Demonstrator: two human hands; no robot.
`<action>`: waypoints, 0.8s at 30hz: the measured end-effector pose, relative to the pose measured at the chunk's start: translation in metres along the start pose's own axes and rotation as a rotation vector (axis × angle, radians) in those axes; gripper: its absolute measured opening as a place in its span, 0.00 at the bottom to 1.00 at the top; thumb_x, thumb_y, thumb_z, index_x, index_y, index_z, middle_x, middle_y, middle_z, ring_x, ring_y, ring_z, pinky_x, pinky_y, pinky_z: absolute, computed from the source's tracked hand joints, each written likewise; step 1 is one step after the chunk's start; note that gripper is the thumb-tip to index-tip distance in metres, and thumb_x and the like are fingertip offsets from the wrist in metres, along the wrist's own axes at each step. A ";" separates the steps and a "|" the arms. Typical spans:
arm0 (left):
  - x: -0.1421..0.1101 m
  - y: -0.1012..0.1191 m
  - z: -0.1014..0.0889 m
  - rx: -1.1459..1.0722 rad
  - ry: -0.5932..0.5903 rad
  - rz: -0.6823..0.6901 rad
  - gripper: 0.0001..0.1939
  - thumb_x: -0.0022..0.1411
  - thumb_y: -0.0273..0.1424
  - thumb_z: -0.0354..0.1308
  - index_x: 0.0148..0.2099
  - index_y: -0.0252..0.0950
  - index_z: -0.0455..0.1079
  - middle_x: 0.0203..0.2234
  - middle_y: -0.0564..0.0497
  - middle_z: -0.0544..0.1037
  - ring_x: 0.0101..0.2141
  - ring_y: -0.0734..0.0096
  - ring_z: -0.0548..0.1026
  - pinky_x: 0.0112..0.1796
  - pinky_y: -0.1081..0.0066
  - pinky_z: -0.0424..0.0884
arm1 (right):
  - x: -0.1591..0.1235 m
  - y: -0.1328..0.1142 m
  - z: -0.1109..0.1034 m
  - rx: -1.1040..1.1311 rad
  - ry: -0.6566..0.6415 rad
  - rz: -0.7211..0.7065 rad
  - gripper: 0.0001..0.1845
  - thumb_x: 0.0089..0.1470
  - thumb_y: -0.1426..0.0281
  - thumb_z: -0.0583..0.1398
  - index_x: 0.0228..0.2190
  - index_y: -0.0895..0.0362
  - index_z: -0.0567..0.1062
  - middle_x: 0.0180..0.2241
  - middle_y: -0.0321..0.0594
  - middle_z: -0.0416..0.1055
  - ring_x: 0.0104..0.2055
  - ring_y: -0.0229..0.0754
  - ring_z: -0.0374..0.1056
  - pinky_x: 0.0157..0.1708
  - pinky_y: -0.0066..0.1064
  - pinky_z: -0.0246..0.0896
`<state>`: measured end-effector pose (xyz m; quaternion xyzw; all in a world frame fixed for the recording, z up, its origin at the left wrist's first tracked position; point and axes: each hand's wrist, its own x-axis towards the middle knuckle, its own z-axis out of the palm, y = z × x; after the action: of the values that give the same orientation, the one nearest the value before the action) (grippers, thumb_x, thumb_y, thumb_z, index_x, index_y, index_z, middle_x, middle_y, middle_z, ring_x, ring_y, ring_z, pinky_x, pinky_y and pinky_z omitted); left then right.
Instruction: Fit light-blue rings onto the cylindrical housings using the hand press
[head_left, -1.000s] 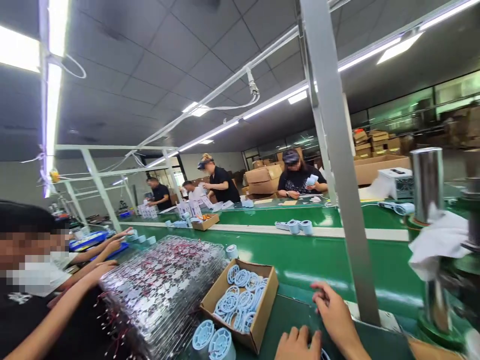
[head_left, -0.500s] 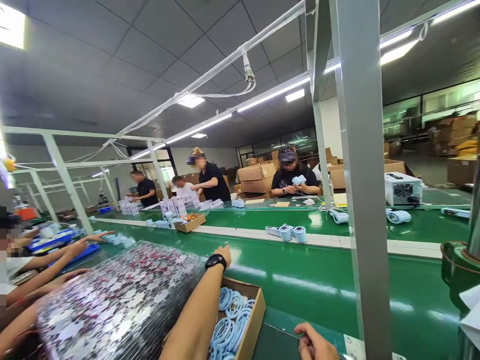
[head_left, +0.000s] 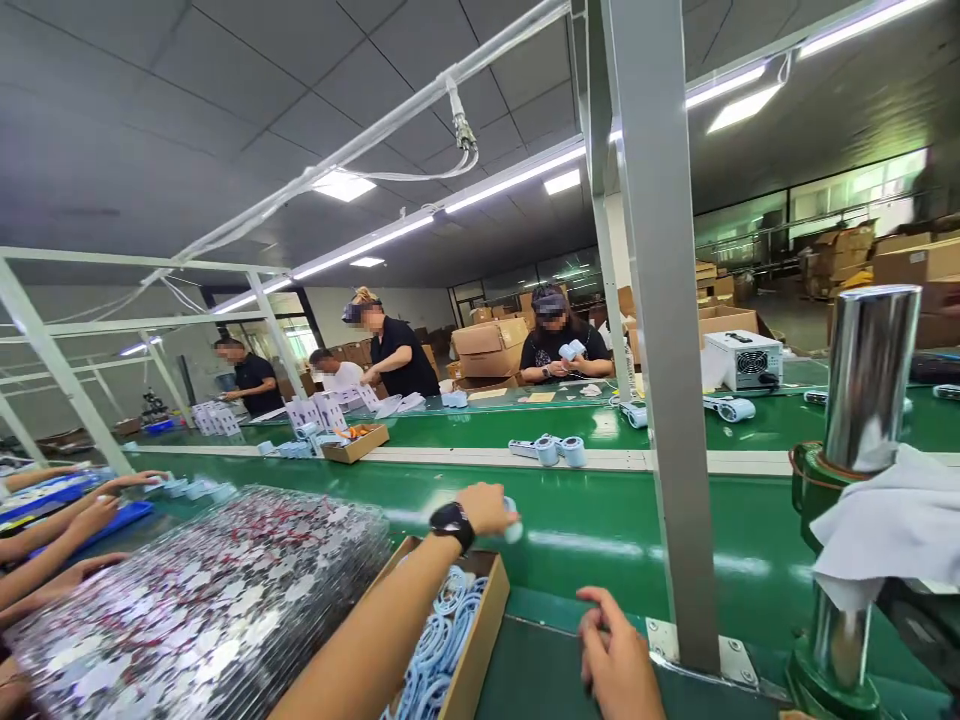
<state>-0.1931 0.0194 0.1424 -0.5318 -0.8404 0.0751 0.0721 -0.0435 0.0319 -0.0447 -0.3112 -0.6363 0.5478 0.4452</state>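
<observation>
While the right hand rests, the left hand grips a pale round part, orientation unclear.

Cardboard box of fan grilles sits near edge, stacked trays just left of it, steel post right of it with press cylinder further right (cloth draped on it). Conveyor belt runs behind the box; left hand reaches over it, right hand beside post base. Co-workers sit behind the far bench.
</observation>
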 end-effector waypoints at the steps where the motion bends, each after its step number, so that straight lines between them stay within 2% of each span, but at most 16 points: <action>1: -0.011 0.014 -0.002 0.028 -0.035 0.007 0.19 0.69 0.42 0.50 0.47 0.32 0.72 0.44 0.48 0.77 0.42 0.67 0.77 0.44 0.61 0.74 | 0.000 -0.005 -0.008 0.000 0.019 0.001 0.22 0.56 0.57 0.47 0.43 0.56 0.71 0.25 0.37 0.69 0.17 0.40 0.63 0.17 0.29 0.56; 3: -0.036 0.048 -0.001 0.066 -0.090 0.053 0.22 0.62 0.48 0.56 0.42 0.33 0.75 0.39 0.43 0.80 0.40 0.62 0.78 0.41 0.60 0.75 | 0.001 -0.016 -0.027 -0.012 0.080 -0.001 0.26 0.56 0.55 0.48 0.47 0.57 0.69 0.29 0.40 0.72 0.22 0.41 0.67 0.23 0.29 0.61; 5: -0.062 0.087 0.004 0.067 -0.122 0.132 0.24 0.56 0.51 0.60 0.36 0.32 0.78 0.34 0.36 0.81 0.38 0.53 0.80 0.38 0.59 0.76 | 0.001 -0.027 -0.047 -0.031 0.179 -0.022 0.27 0.55 0.53 0.50 0.47 0.58 0.70 0.32 0.42 0.74 0.26 0.42 0.69 0.28 0.30 0.64; 8: -0.093 0.139 0.015 0.030 -0.147 0.215 0.19 0.52 0.44 0.63 0.33 0.30 0.80 0.29 0.35 0.82 0.34 0.47 0.81 0.33 0.60 0.76 | -0.006 -0.048 -0.073 -0.076 0.304 -0.143 0.25 0.57 0.53 0.49 0.43 0.59 0.72 0.31 0.44 0.74 0.27 0.43 0.69 0.30 0.33 0.65; 10: -0.111 0.162 0.020 -0.008 -0.122 0.211 0.14 0.53 0.37 0.63 0.34 0.30 0.80 0.29 0.35 0.82 0.33 0.47 0.81 0.32 0.60 0.75 | -0.013 -0.062 -0.089 -0.118 0.296 -0.235 0.24 0.59 0.55 0.48 0.41 0.60 0.72 0.31 0.47 0.74 0.30 0.46 0.69 0.33 0.37 0.65; 12: -0.127 0.174 0.018 -0.060 -0.063 0.191 0.13 0.57 0.34 0.59 0.36 0.29 0.79 0.30 0.34 0.82 0.33 0.47 0.81 0.32 0.61 0.74 | -0.019 -0.073 -0.103 -0.174 0.244 -0.282 0.22 0.61 0.58 0.46 0.39 0.59 0.73 0.32 0.49 0.73 0.34 0.50 0.70 0.38 0.42 0.65; 15: -0.144 0.164 0.010 -0.162 0.038 0.163 0.21 0.67 0.37 0.47 0.40 0.28 0.78 0.33 0.33 0.82 0.37 0.49 0.81 0.37 0.60 0.74 | -0.031 -0.078 -0.120 -0.275 0.156 -0.284 0.21 0.62 0.63 0.45 0.40 0.59 0.73 0.38 0.49 0.74 0.40 0.51 0.70 0.43 0.44 0.64; 18: -0.152 0.131 0.016 -0.266 0.091 0.150 0.25 0.71 0.38 0.38 0.47 0.31 0.75 0.39 0.38 0.81 0.43 0.56 0.79 0.44 0.61 0.73 | -0.051 -0.073 -0.129 -0.347 0.052 -0.289 0.17 0.60 0.66 0.51 0.45 0.55 0.75 0.43 0.44 0.74 0.46 0.48 0.69 0.49 0.41 0.64; 20: -0.158 0.108 0.034 -0.341 0.104 0.136 0.22 0.70 0.37 0.42 0.55 0.33 0.71 0.48 0.40 0.78 0.50 0.60 0.75 0.51 0.62 0.70 | -0.067 -0.068 -0.128 -0.393 -0.038 -0.289 0.19 0.56 0.68 0.56 0.49 0.51 0.74 0.48 0.42 0.71 0.51 0.48 0.67 0.53 0.41 0.62; 22: -0.168 0.092 0.060 -0.445 0.108 0.087 0.25 0.66 0.37 0.50 0.63 0.36 0.63 0.58 0.41 0.70 0.58 0.59 0.67 0.57 0.57 0.65 | -0.080 -0.065 -0.125 -0.439 -0.125 -0.263 0.25 0.53 0.72 0.58 0.53 0.48 0.71 0.53 0.42 0.67 0.56 0.50 0.63 0.56 0.44 0.60; 24: -0.181 0.086 0.087 -0.488 0.083 0.056 0.27 0.63 0.36 0.53 0.64 0.40 0.62 0.62 0.43 0.66 0.62 0.56 0.63 0.60 0.52 0.61 | -0.085 -0.065 -0.122 -0.466 -0.186 -0.217 0.29 0.51 0.75 0.58 0.55 0.50 0.69 0.55 0.44 0.64 0.58 0.51 0.60 0.58 0.46 0.58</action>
<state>-0.0581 -0.1122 0.0322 -0.5590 -0.8151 -0.1499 -0.0262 0.1082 -0.0056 0.0001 -0.2835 -0.8130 0.3618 0.3574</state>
